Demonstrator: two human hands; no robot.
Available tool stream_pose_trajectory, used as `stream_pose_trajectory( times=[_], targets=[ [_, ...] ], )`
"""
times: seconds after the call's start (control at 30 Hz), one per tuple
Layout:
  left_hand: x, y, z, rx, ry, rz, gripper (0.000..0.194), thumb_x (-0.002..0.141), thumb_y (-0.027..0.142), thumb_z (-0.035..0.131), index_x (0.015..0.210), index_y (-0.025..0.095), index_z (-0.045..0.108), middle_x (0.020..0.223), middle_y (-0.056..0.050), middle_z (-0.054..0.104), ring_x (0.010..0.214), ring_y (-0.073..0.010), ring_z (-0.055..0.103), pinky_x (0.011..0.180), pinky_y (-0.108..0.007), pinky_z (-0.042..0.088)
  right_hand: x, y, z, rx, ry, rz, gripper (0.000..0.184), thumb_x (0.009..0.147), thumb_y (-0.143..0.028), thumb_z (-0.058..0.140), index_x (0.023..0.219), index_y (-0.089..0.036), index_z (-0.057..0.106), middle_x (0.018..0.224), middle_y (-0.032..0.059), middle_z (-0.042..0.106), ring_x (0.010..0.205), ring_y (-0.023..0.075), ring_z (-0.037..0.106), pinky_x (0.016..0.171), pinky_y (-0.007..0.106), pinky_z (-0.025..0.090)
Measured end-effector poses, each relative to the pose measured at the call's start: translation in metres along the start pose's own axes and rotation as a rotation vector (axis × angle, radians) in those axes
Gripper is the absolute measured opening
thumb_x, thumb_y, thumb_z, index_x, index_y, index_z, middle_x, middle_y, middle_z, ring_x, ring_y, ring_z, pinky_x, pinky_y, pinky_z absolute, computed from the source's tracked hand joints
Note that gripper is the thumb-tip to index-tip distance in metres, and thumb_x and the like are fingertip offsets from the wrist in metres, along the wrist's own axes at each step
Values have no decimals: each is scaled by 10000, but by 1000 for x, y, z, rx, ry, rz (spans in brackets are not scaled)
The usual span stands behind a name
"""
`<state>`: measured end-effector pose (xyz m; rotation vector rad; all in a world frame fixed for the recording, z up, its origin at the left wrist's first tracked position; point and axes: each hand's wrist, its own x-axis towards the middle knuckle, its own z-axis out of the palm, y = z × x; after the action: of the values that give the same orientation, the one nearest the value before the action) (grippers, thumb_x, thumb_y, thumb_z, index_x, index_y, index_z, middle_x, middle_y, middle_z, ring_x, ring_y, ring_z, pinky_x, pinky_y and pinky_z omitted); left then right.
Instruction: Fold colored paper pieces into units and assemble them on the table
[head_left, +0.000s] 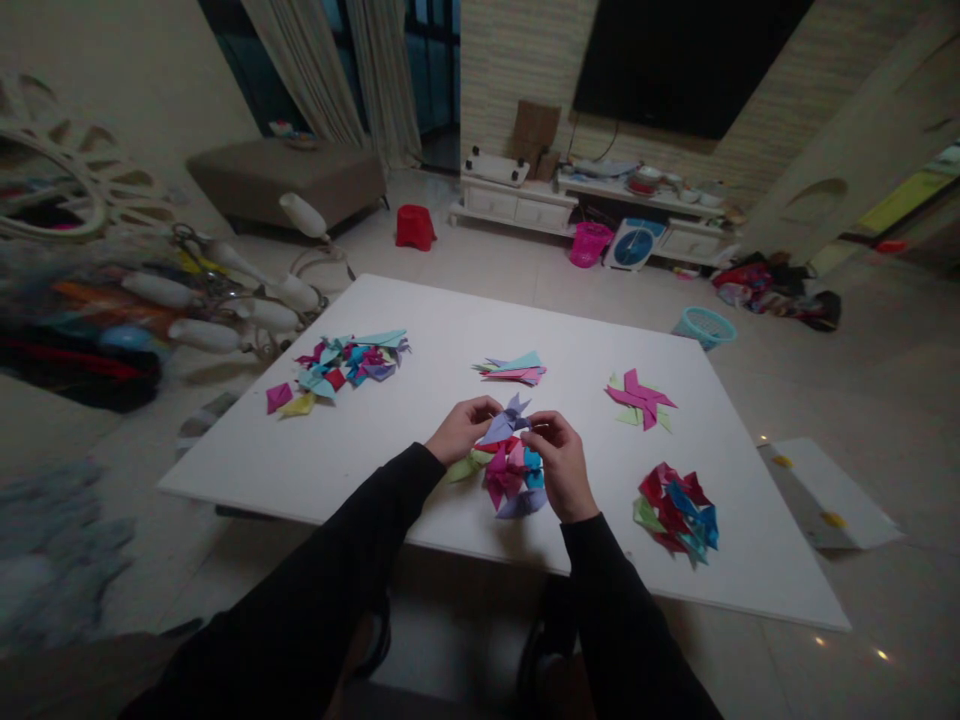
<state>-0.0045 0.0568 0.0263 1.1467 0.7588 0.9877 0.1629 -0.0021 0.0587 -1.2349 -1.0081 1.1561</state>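
Over the near middle of a white table (420,390) both my hands grip a many-coloured folded-paper piece (514,468) of pink, blue, purple and red units. My left hand (463,430) is closed on its upper left side. My right hand (562,466) pinches its upper right, by a lilac point that sticks up. A loose heap of folded paper units (346,361) lies at the table's left. A small stack of units (513,368) sits just beyond my hands. A pink and green pinwheel shape (640,399) lies to the right, and a red, blue and green assembled cluster (677,511) sits at the near right.
A red stool (415,227), a pink basket (589,244) and a small fan (632,246) stand on the floor before a low white TV cabinet (525,205). A teal basket (704,326) is past the table's right edge. A white sheet (829,493) lies on the floor at right.
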Motion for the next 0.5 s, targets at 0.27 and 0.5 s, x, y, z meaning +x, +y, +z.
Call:
stream_pose_trajectory(
  times=[0.27,0.5],
  targets=[
    [1,0,-3,41,-23,15,338,719,399,821,843,135,652,815,-25,667,735,-133,603,725,-256,461,4,5,-3,-73,98,-55,229,736,-388,778,758,-174,700,739,1,668,705,139,572,670,269,446],
    [-1,1,0,57,-4,9,356,754,458,775,848,146,634,787,-20,655,703,-130,610,653,-239,462,4,4,-3,-65,119,-39,191,749,-356,740,737,-169,706,689,-14,651,656,128,547,646,263,412]
  ],
)
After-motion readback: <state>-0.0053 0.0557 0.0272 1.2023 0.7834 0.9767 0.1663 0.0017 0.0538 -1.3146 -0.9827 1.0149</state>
